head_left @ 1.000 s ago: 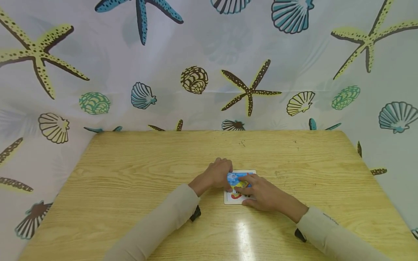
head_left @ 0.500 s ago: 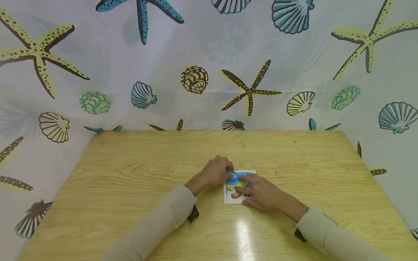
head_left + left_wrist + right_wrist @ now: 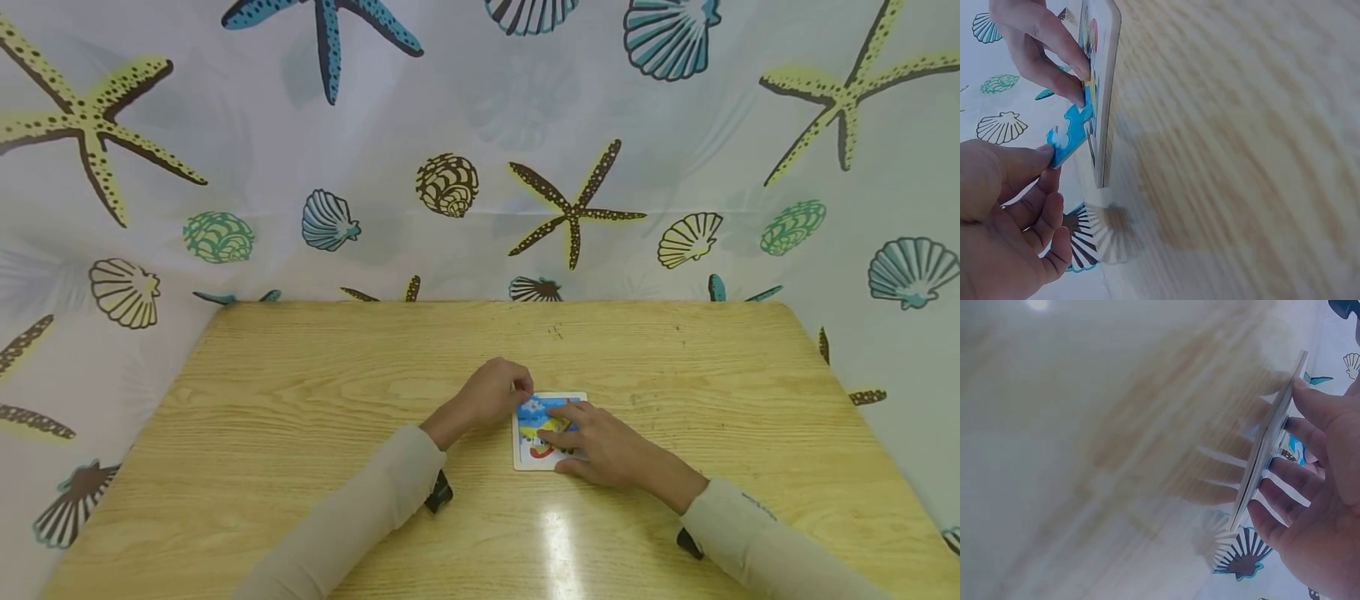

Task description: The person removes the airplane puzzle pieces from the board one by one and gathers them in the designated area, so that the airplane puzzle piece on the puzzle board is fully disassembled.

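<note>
A small square jigsaw puzzle (image 3: 528,465) with a white border and a blue, yellow and red picture lies on the table. At its far left corner my left hand (image 3: 491,393) pinches a blue puzzle piece (image 3: 1071,134) between thumb and index finger; the other fingers are curled loosely. In the left wrist view, the piece's held end is tilted up off the tray (image 3: 1107,94), and its other end is against the puzzle. My right hand (image 3: 606,446) rests on the puzzle's right side with fingers spread, covering part of the picture. Its thumb (image 3: 1316,403) is at the tray's edge.
The wooden table (image 3: 315,367) extends around the puzzle on every side. Behind it and at both sides hangs a pale curtain (image 3: 390,167) printed with shells and starfish. Dark wrist devices show under both sleeves, one of them a black block (image 3: 439,492) at the left.
My left hand has shifted slightly left and back from over the puzzle, still at its far left corner, showing more of the blue picture. My right hand has stayed in place.
</note>
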Demonstrator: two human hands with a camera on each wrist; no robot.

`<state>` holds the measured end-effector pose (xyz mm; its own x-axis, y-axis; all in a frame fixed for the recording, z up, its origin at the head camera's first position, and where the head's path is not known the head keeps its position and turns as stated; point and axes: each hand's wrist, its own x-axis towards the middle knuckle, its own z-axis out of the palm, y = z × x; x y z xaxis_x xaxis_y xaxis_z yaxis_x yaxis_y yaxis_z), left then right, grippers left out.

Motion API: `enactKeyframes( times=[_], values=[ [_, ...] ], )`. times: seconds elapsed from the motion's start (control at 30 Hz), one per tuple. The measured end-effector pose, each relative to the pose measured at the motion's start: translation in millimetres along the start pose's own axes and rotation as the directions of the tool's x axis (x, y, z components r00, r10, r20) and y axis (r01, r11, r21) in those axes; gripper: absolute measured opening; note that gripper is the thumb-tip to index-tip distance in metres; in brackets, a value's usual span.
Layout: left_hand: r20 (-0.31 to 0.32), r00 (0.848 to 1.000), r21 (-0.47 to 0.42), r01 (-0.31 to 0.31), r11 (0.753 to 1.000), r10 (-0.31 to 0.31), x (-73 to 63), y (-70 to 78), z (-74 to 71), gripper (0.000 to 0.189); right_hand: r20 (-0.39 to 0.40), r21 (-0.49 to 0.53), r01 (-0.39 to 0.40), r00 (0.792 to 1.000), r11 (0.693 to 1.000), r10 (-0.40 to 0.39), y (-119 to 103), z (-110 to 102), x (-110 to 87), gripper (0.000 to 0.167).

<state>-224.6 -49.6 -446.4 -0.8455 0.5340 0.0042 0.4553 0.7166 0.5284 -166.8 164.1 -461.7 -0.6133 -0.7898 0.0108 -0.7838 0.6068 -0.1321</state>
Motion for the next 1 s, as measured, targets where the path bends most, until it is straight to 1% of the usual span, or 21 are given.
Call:
enactKeyframes(
  times=[0.17, 0.27, 0.4, 0.5, 0.77, 0.9, 1.0],
  values=[
    [-0.016, 1.000, 0.028, 0.026, 0.999, -0.026, -1.4, 0.7, -3.6, 0.010, -0.010, 0.000, -0.001, 1.000, 1.000, 0.001, 0, 0, -0.3, 0.047],
    [-0.021, 0.999, 0.009, 0.042, 0.999, -0.041, -2.7, 0.4, -8.2, 0.011, -0.010, 0.005, -0.008, 1.000, 1.000, 0.008, 0, 0, -0.5, 0.047],
    [-0.019, 0.998, -0.012, 0.052, 0.999, -0.052, -3.6, -3.9, -12.7, 0.011, -0.013, 0.005, -0.010, 1.000, 1.000, 0.010, 0, 0, -1.0, 0.047],
    [-0.016, 0.998, -0.021, 0.056, 0.998, -0.057, -4.1, -10.0, -14.7, 0.011, -0.015, 0.001, -0.009, 1.000, 1.000, 0.009, 1, 0, -1.3, 0.047],
    [0.013, 0.995, -0.074, 0.104, 0.992, -0.103, -11.4, -26.4, -23.9, 0.010, -0.011, -0.004, -0.013, 1.000, 1.000, 0.013, 1, 0, -1.5, 0.048],
    [0.015, 0.997, -0.108, 0.083, 0.991, -0.081, -18.0, -38.3, -30.3, 0.010, -0.017, 0.001, -0.010, 1.000, 1.000, 0.010, 1, 1, -1.5, 0.048],
    [0.017, 0.998, -0.133, 0.056, 0.990, -0.054, -23.1, -47.3, -35.2, 0.010, -0.025, 0.006, -0.003, 1.000, 1.000, 0.003, 1, 2, -1.3, 0.048]
  ],
)
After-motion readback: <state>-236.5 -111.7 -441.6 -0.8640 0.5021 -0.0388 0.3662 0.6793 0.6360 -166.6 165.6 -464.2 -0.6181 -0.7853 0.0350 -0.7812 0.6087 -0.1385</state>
